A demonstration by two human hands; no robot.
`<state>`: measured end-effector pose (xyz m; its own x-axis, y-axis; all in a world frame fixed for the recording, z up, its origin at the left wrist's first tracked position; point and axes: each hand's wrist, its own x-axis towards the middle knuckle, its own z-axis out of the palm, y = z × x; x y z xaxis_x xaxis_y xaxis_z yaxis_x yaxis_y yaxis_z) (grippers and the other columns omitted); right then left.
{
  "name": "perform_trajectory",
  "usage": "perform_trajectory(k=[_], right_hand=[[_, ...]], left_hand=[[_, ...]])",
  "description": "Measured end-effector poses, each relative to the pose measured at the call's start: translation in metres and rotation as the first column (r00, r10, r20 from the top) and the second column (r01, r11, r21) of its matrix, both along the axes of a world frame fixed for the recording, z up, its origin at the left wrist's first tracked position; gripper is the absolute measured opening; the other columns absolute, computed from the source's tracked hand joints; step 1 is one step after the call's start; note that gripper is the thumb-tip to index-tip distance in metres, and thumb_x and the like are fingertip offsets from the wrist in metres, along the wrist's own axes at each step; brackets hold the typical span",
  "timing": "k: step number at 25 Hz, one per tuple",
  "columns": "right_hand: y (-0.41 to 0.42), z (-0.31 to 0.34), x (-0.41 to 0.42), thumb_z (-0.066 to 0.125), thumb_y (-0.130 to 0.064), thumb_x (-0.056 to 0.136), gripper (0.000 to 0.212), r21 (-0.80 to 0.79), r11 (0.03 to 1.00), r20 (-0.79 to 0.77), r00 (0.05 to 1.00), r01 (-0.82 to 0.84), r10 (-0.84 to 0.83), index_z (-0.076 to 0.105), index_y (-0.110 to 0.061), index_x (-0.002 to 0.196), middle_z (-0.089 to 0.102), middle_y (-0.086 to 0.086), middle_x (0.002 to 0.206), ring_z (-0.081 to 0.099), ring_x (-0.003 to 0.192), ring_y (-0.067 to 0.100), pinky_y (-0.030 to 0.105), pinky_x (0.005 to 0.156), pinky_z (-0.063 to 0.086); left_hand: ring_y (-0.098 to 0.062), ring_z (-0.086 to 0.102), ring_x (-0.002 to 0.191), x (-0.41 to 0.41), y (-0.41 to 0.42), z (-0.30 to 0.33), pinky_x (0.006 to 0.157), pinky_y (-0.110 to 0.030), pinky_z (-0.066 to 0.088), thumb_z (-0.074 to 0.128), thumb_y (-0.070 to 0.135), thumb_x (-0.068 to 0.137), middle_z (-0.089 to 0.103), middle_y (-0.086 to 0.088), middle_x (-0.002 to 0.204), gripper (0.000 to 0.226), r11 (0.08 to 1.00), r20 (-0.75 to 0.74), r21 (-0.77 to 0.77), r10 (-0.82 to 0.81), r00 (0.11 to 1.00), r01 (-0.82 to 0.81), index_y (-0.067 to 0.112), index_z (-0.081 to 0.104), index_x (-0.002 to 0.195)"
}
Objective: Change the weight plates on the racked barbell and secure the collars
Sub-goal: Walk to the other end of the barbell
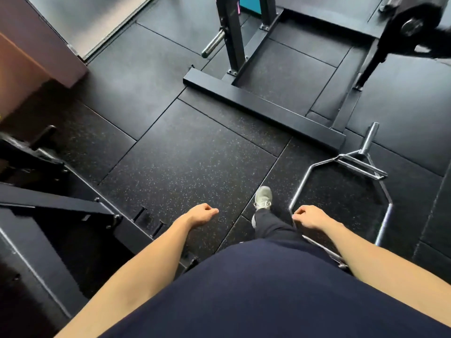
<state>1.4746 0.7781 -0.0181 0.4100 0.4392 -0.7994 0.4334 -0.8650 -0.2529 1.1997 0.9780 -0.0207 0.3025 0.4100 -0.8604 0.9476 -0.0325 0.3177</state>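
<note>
Head view: you walk the rubber gym floor (195, 152) toward the rack, both hands empty.

Your left hand (201, 214) and right hand (310, 216) hang loosely curled in front of you, holding nothing, with one grey shoe (263, 198) stepping forward between them. The task's load sits at the upper right: a blurred black weight plate (415, 28) with a steel hub, well apart from both hands; whether a collar is on it cannot be told. The rack base (263, 103) lies across your path and a chrome hex bar (341, 181) rests on the floor just beside your right foot. Step wide of the hex bar, clear the base, and square up to the plate's end before reaching with both hands.
</note>
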Motion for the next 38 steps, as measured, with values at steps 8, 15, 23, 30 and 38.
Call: perform_trajectory(k=[8, 15, 23, 30, 38], right_hand=[[0.216, -0.004, 0.147, 0.059, -0.029, 0.09, 0.021, -0.069, 0.983, -0.011, 0.986, -0.17, 0.169, 0.066, -0.015, 0.105, 0.065, 0.005, 0.12, 0.058, 0.111, 0.022, 0.027, 0.09, 0.042], [0.427, 0.01, 0.209, 0.061, -0.03, 0.09, 0.023, -0.08, 0.918, 0.006, 0.921, -0.388, 0.389, 0.067, -0.014, 0.106, 0.067, 0.006, 0.117, 0.06, 0.108, 0.021, 0.026, 0.088, 0.043], [0.707, 0.013, 0.174, 0.057, -0.03, 0.093, 0.03, -0.063, 0.779, 0.031, 0.778, -0.624, 0.627, 0.064, -0.011, 0.116, 0.064, 0.006, 0.124, 0.058, 0.115, 0.022, 0.027, 0.094, 0.042], [0.918, 0.024, 0.091, 0.053, -0.031, 0.093, 0.033, -0.013, 0.421, 0.058, 0.42, -0.907, 0.906, 0.065, -0.006, 0.111, 0.066, 0.011, 0.119, 0.06, 0.111, 0.027, 0.03, 0.089, 0.045], [1.071, 0.024, -0.029, 0.049, -0.028, 0.095, 0.029, -0.031, -0.31, 0.017, -0.31, -0.95, 0.951, 0.05, -0.014, 0.069, 0.055, 0.011, 0.085, 0.046, 0.075, 0.022, 0.027, 0.064, 0.033]], left_hand=[[-0.021, 0.051, 0.081, 0.11, 0.17, -0.005, 0.067, -0.028, 0.04, 0.047, 0.046, 0.096, 0.058, -0.006, 0.101, 0.034, 0.992, -0.04, -0.011, 0.127, 0.991, -0.128, 0.015, 0.056, 0.107], [-0.022, 0.058, 0.096, 0.149, 0.3, -0.005, 0.079, -0.029, 0.043, 0.05, 0.047, 0.093, 0.062, -0.004, 0.115, 0.039, 0.931, -0.015, 0.012, 0.365, 0.931, -0.365, 0.016, 0.06, 0.116], [-0.022, 0.056, 0.095, 0.109, 0.51, -0.023, 0.079, -0.029, 0.041, 0.047, 0.044, 0.095, 0.061, -0.007, 0.122, 0.04, 0.852, -0.008, 0.032, 0.523, 0.852, -0.523, 0.013, 0.059, 0.117], [-0.028, 0.058, 0.112, 0.05, 0.604, -0.005, 0.088, -0.035, 0.045, 0.045, 0.047, 0.096, 0.058, -0.012, 0.126, 0.044, 0.562, -0.034, 0.025, 0.827, 0.562, -0.826, 0.013, 0.054, 0.123], [-0.025, 0.055, 0.109, 0.077, 0.625, 0.003, 0.087, -0.033, 0.045, 0.047, 0.049, 0.095, 0.056, -0.006, 0.124, 0.044, -0.123, -0.064, 0.002, 0.99, -0.123, -0.992, 0.017, 0.054, 0.124]])
